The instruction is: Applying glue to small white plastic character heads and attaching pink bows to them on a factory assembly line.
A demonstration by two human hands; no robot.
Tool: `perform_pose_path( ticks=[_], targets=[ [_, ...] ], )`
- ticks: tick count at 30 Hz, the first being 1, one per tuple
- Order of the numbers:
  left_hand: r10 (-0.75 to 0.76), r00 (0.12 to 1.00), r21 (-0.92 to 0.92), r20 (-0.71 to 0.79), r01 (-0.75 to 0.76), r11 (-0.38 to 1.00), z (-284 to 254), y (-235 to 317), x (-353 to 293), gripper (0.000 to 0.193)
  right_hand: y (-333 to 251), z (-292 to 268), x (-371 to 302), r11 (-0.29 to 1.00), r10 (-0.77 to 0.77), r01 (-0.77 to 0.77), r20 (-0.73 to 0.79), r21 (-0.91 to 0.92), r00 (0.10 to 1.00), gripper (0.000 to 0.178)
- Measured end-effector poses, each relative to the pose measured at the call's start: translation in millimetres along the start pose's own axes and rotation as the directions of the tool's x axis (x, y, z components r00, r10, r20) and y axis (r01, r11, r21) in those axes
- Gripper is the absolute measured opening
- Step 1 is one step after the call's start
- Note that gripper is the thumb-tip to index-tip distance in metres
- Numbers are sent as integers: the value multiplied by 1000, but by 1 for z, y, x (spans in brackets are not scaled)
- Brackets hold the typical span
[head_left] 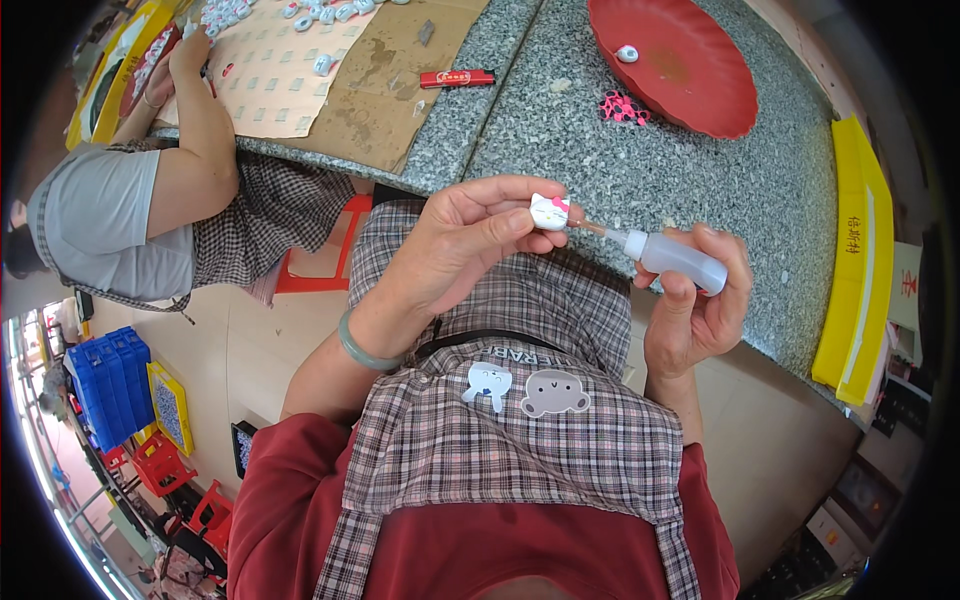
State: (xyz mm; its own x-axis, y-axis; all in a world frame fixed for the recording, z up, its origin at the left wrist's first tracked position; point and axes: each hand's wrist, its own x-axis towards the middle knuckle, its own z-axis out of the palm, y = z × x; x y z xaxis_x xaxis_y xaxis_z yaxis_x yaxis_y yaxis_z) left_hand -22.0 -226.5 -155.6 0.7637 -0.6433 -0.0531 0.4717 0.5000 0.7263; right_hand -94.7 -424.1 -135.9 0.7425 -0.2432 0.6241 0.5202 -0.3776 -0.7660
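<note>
My left hand (pixel 470 235) pinches a small white cat-head piece (pixel 549 212) with a pink bow between thumb and fingers. In my right hand (pixel 700 300) is a translucent squeeze bottle (pixel 680 262) with a white collar and a thin needle tip. The tip points left and meets the edge of the cat-head piece or lies right beside it; I cannot tell which. Both hands are raised in front of the granite table's near edge. Beyond them lies a small heap of bright pink bow-like pieces (pixel 623 108) next to a red scalloped bowl (pixel 690 70), which has one white piece (pixel 627 54) in it.
A red strip-shaped object (pixel 457 78) lies by a brown cardboard sheet (pixel 400 75). Several white pieces (pixel 323 65) rest on pale paper at the far left, where a co-worker (pixel 150 200) sits. Yellow guards (pixel 855 260) line the right edge. Blue crates (pixel 110 385) stand on the floor.
</note>
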Motion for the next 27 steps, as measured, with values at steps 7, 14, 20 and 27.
perform_pose_path(
  ticks=[7, 14, 20, 27],
  targets=[
    [6, 1000, 18, 9, -6, 1000, 0, -2, 0, 30, 0, 2, -1, 1000, 6, -6, -9, -2, 1000, 40],
    [10, 1000, 24, -10, -10, 1000, 0, 0, -1, 29, 2, 1, -1, 1000, 13, -13, -7, -20, 1000, 40],
    [20, 999, 22, -26, -20, 1000, 0, 1, -1, 29, 2, -4, 1, 989, -68, 79, 91, -126, 994, 37],
    [34, 999, 32, -42, -33, 999, -1, 1, -1, 30, 2, -5, 1, 976, -104, 129, 147, -176, 984, 35]
  ],
)
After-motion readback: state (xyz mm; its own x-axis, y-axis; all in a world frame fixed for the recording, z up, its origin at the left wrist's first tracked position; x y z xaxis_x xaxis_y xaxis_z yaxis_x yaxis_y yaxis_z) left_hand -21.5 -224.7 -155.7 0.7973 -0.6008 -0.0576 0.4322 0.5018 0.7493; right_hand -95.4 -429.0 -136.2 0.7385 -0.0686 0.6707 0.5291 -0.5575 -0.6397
